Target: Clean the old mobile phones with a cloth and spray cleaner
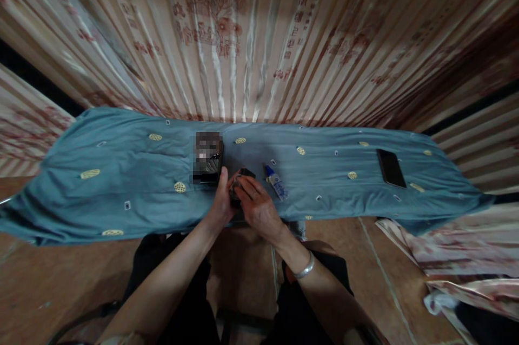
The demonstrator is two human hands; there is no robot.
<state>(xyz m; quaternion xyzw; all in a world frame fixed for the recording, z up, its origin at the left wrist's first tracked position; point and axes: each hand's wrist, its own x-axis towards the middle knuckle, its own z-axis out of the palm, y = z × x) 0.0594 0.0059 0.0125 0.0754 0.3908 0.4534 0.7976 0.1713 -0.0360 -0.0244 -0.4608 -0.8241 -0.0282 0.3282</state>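
Note:
A small dark, flat-sided object (247, 172) is between my hands near the table's front edge, mostly covered by fingers. My left hand (222, 200) grips its left side, thumb pointing up. My right hand (259, 207) lies over the top with its fingers bent and pressed together; something small and greyish may be under the fingertips, too hidden to name. Just left of my hands sits a dark, shiny box-like item (210, 166), partly blurred out. To the right lies a clear tube or bottle with a blue cap and blue print (276, 183).
A blue-green cloth with yellow pineapple prints (133, 164) covers the long narrow table. A black phone (391, 168) lies toward its right end. Printed pleated curtains (259, 53) hang close behind and at both sides. My legs are below the front edge, above a brown tiled floor (365, 264).

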